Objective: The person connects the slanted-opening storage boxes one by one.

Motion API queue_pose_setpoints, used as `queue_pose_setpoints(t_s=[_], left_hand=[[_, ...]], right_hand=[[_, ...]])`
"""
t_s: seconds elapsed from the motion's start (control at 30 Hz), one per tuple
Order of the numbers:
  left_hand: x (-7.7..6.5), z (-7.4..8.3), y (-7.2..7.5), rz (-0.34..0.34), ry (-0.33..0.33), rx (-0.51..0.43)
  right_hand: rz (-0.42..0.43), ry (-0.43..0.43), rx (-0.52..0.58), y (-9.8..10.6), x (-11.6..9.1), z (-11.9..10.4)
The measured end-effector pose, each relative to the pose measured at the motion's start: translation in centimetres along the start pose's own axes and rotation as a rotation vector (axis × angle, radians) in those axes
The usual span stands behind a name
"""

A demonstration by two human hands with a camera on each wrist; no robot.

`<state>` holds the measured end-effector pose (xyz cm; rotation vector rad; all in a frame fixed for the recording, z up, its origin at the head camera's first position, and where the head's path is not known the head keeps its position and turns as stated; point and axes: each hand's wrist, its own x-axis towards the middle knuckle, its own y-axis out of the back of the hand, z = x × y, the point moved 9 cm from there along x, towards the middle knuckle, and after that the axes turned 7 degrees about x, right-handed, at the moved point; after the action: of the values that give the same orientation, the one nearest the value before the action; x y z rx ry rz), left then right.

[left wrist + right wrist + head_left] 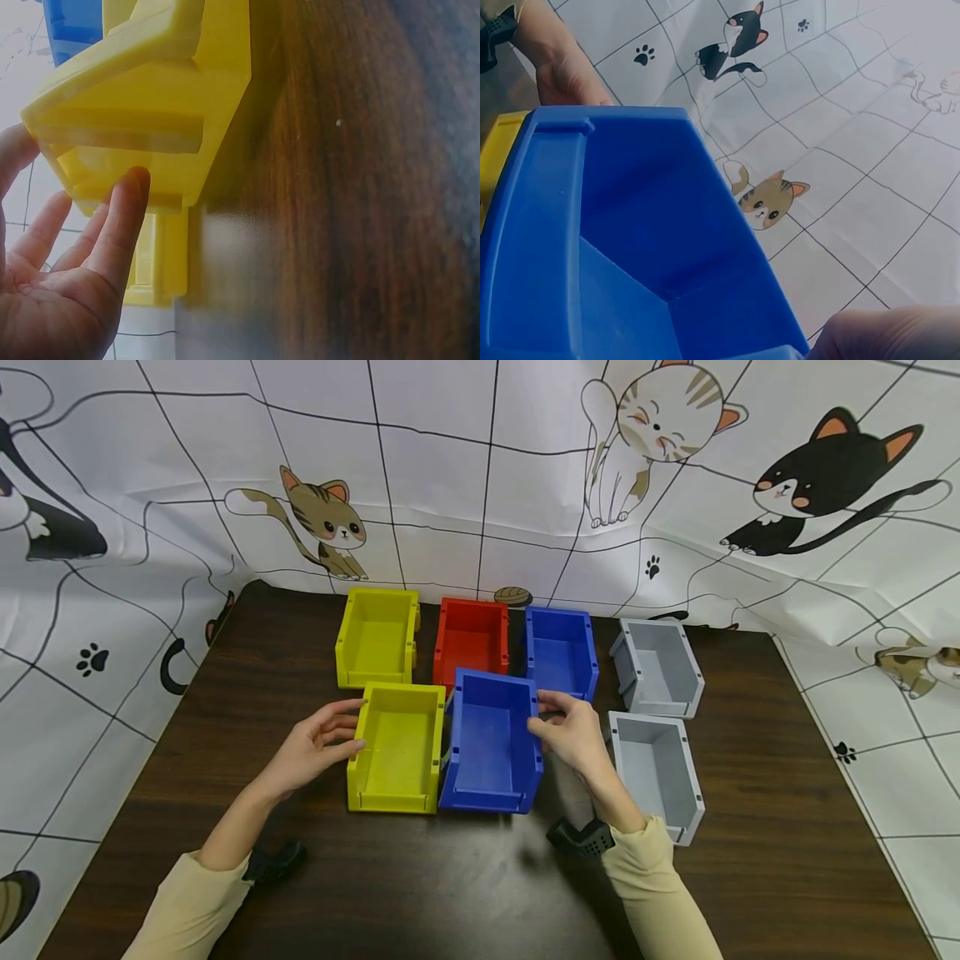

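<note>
My left hand (318, 743) is at the left side of the front yellow bin (397, 747), thumb and fingertips against its wall. In the left wrist view its fingers (127, 202) are extended and only lightly bent beside the yellow side wall. With my right hand (573, 731) I grip the right wall of a blue bin (495, 743), thumb at the rim and fingers outside. This blue bin looks raised a little off the table, close beside the front yellow bin. Its inside is bare in the right wrist view. It partly covers a red bin (471, 639).
Behind stand another yellow bin (378, 639) and another blue bin (561, 652). Two grey bins (660, 664) line up at the right, one before the other. A dark wooden table (420, 893) carries everything. White cat-print cloth (435, 468) hangs around its back and sides.
</note>
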<state>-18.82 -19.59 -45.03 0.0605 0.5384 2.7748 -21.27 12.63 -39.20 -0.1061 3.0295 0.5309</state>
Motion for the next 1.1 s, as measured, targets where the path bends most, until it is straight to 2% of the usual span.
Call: queue_pose_setpoints(t_s=[0.6, 1.1], left_hand=[[0.06, 0.05, 0.06, -0.006, -0.002, 0.0], [-0.06, 0.18, 0.02, -0.001, -0.002, -0.005]], right_hand=[[-0.009, 0.014, -0.04, -0.02, 0.76, -0.55], [-0.075, 0.006, -0.064, -0.31, 0.54, -0.63]])
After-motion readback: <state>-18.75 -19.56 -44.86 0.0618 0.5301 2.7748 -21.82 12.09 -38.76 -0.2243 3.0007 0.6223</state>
